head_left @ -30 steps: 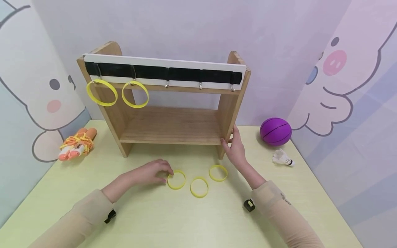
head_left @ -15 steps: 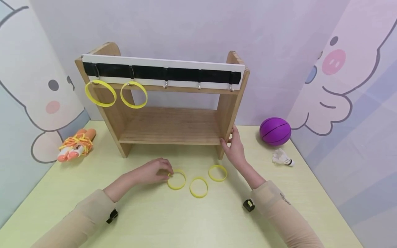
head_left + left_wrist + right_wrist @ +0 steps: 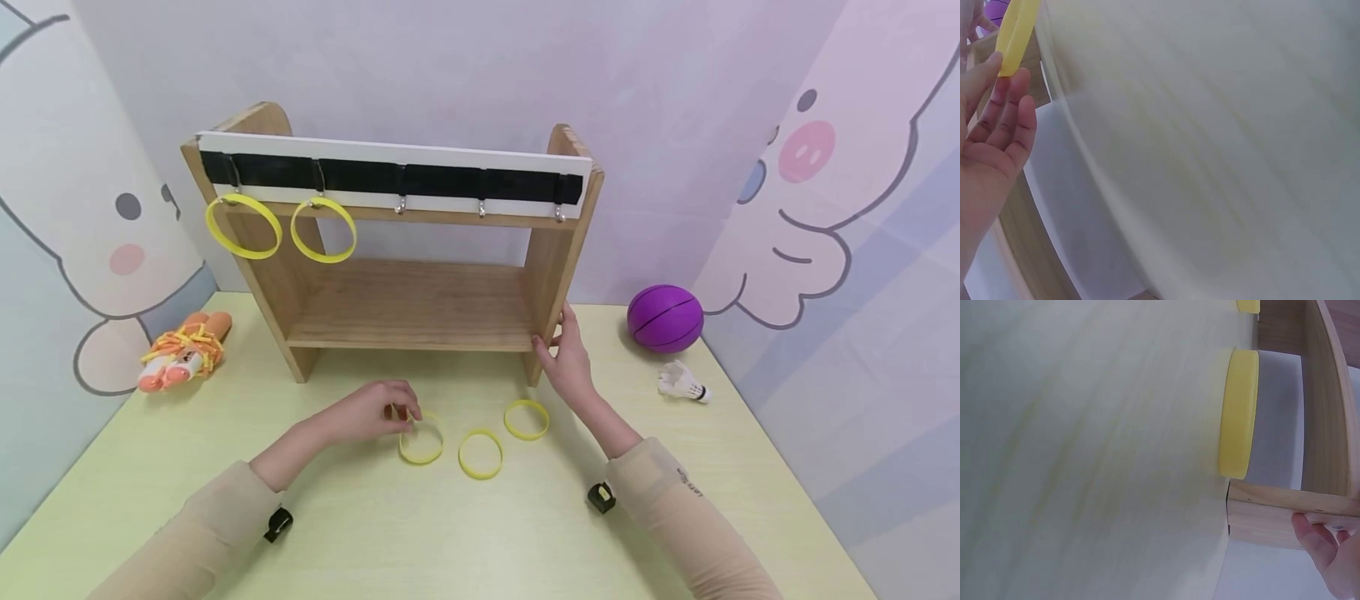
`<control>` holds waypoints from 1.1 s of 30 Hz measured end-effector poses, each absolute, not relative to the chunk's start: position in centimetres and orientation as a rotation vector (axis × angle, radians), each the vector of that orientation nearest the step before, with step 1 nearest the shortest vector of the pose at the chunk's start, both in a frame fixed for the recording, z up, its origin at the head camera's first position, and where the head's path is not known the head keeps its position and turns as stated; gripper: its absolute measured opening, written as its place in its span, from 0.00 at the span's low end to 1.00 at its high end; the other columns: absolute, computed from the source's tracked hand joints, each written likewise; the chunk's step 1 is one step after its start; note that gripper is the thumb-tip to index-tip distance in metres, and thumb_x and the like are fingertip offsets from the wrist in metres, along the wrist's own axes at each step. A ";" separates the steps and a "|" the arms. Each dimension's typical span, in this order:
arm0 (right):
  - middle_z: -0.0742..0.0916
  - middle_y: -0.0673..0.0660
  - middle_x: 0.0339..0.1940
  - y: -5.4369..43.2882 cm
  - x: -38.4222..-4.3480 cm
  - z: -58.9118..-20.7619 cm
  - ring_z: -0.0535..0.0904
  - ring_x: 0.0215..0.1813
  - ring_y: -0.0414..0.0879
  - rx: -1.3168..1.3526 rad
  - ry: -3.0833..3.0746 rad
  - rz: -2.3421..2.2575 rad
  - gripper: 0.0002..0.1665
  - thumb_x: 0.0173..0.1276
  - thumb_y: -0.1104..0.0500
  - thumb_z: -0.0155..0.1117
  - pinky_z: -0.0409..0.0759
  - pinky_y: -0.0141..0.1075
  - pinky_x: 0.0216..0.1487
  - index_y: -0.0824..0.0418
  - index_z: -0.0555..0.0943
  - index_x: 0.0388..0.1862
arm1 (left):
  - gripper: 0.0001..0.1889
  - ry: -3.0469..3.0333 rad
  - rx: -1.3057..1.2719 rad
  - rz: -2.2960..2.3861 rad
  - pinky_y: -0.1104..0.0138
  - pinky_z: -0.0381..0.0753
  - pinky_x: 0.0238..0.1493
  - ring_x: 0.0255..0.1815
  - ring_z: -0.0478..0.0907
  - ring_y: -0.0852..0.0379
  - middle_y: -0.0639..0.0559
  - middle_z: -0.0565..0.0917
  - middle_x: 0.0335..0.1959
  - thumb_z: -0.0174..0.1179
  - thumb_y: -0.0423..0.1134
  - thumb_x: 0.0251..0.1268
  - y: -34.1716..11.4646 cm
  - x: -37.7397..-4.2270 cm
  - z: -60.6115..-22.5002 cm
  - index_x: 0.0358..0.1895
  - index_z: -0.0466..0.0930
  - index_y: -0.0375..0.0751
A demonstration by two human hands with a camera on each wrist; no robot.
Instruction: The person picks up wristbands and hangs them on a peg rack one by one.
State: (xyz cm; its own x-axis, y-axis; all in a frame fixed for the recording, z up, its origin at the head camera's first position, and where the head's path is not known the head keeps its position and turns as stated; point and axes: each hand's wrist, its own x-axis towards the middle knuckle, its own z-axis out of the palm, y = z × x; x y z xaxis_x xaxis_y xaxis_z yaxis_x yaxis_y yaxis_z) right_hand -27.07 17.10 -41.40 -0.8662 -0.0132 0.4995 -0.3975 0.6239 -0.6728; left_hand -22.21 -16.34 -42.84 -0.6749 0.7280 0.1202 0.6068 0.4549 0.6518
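Note:
My left hand (image 3: 373,410) pinches the near-left yellow wristband (image 3: 422,462) between thumb and fingertips. In the left wrist view this wristband (image 3: 1015,44) stands up from the fingertips, tilted. Two more wristbands lie flat on the table: one in the middle (image 3: 481,477) and one to the right (image 3: 527,437). My right hand (image 3: 572,367) grips the right side panel of a small wooden shelf (image 3: 420,304), its thumb at the front edge. From the front hooks at the shelf's left hang two other yellow wristbands, a left one (image 3: 244,252) and a right one (image 3: 327,257).
A white rail with a black strip (image 3: 442,180) runs across the shelf top; its three right hooks carry nothing. An orange and white toy (image 3: 187,354) lies at left. A purple ball (image 3: 665,319) and a shuttlecock (image 3: 682,382) are at right. Walls stand behind and beside.
My left fingers have closed on the near-left wristband, and it has shifted slightly left and toward me. My right hand stays on the shelf's side panel.

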 end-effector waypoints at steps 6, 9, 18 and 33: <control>0.75 0.62 0.55 17.1 -27.0 -41.4 0.81 0.37 0.54 0.320 -2.394 1.159 0.41 0.66 0.62 0.59 0.79 0.42 0.26 0.54 0.52 0.73 | 0.08 2.536 1.201 1.029 0.70 0.80 0.33 0.34 0.77 0.64 0.57 0.79 0.40 0.66 0.31 0.57 -16.1 -22.1 -42.4 0.40 0.82 0.42; 0.75 0.62 0.55 17.1 -27.0 -41.4 0.81 0.37 0.54 0.321 -2.396 1.163 0.41 0.66 0.62 0.59 0.79 0.42 0.26 0.54 0.52 0.73 | 0.10 2.545 1.204 1.033 0.70 0.80 0.33 0.34 0.77 0.63 0.56 0.80 0.41 0.66 0.32 0.56 -15.8 -22.0 -42.1 0.42 0.82 0.42; 0.74 0.62 0.57 17.1 -27.0 -41.4 0.80 0.37 0.55 0.335 -2.398 1.150 0.41 0.66 0.62 0.59 0.79 0.44 0.28 0.54 0.51 0.73 | 0.10 2.585 1.296 0.993 0.70 0.80 0.33 0.33 0.77 0.67 0.56 0.84 0.37 0.66 0.30 0.55 -14.9 -21.3 -41.1 0.40 0.83 0.44; 0.74 0.63 0.58 17.1 -27.1 -41.5 0.80 0.37 0.55 0.335 -2.397 1.144 0.41 0.66 0.61 0.59 0.80 0.46 0.29 0.54 0.50 0.73 | 0.07 2.677 1.306 0.931 0.66 0.81 0.37 0.35 0.78 0.66 0.60 0.84 0.36 0.67 0.32 0.55 -14.1 -20.4 -38.4 0.36 0.85 0.47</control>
State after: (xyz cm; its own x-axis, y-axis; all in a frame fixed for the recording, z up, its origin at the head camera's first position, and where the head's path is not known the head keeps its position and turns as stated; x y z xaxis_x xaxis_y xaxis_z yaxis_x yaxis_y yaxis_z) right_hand -27.08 17.11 -41.45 -0.8645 -0.0211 0.5023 -0.4036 0.6247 -0.6684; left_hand -20.43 -14.11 -38.37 -0.6496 0.7242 0.2314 0.7116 0.4719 0.5206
